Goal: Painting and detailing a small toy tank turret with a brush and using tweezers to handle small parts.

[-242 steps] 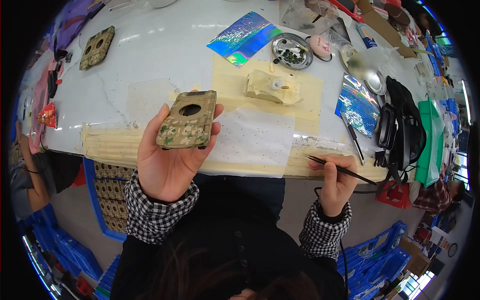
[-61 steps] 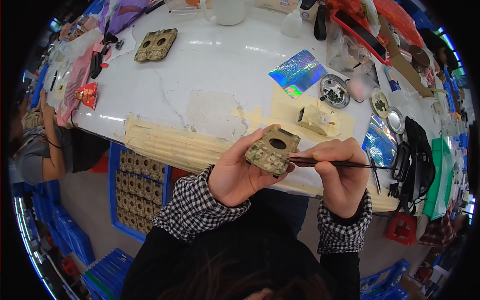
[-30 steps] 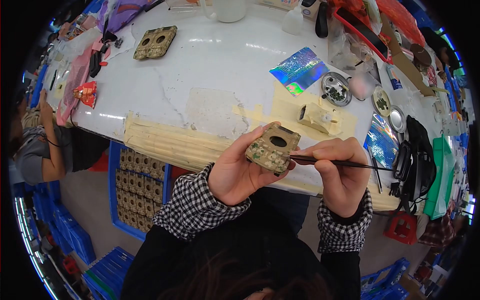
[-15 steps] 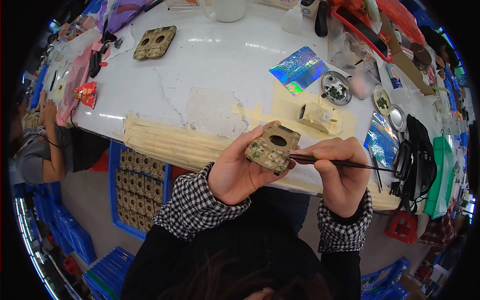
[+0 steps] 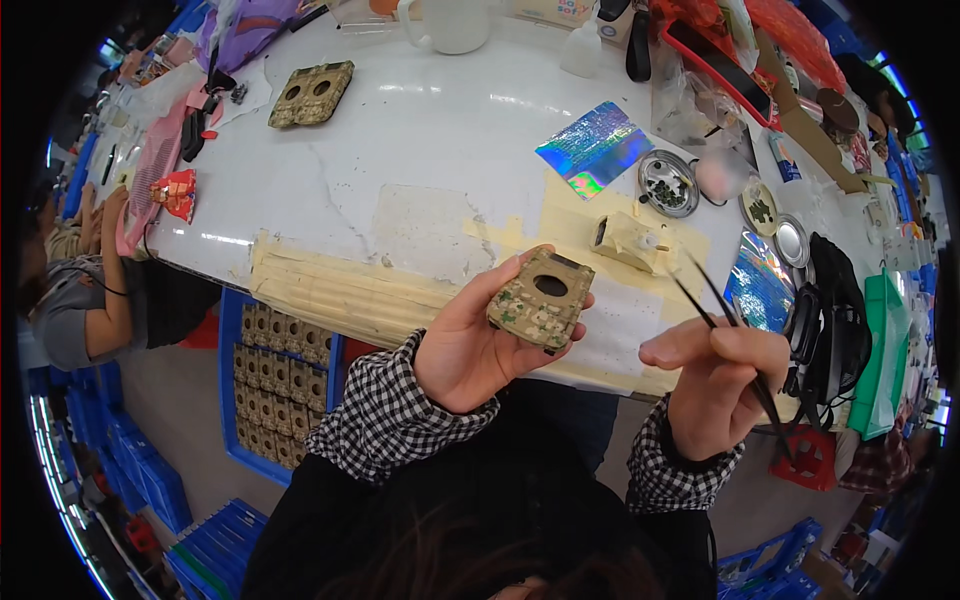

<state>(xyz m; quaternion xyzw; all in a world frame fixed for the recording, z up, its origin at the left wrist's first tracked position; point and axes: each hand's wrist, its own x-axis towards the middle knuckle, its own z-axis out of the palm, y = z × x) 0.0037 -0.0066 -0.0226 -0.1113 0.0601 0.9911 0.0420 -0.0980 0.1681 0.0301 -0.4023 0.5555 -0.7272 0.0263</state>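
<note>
In my left hand (image 5: 462, 345) is a camouflage toy tank hull piece (image 5: 522, 312) with a round hole, its flat side turned up. Fingers and thumb grip its edges. My right hand (image 5: 722, 385), to the right and apart from the piece, grips black tweezers (image 5: 772, 408). Their tips are spread and point up and left over the table; I see nothing between them. Beyond the hands stands a tape-covered block (image 5: 628, 243). A round metal dish (image 5: 645, 178) with small dark green bits sits behind it.
Another camouflage piece (image 5: 310, 95) lies at the far left of the table. Shiny holographic sheets (image 5: 597, 148), a metal lid (image 5: 792, 241) and a black bag (image 5: 835, 300) are on the right. A blue crate (image 5: 228, 380) of similar pieces stands below left. Someone sits at far left.
My right hand has drawn back from the piece to the right, and the tweezers have swung from lying across it to pointing up, tips apart. My left hand has barely moved.
</note>
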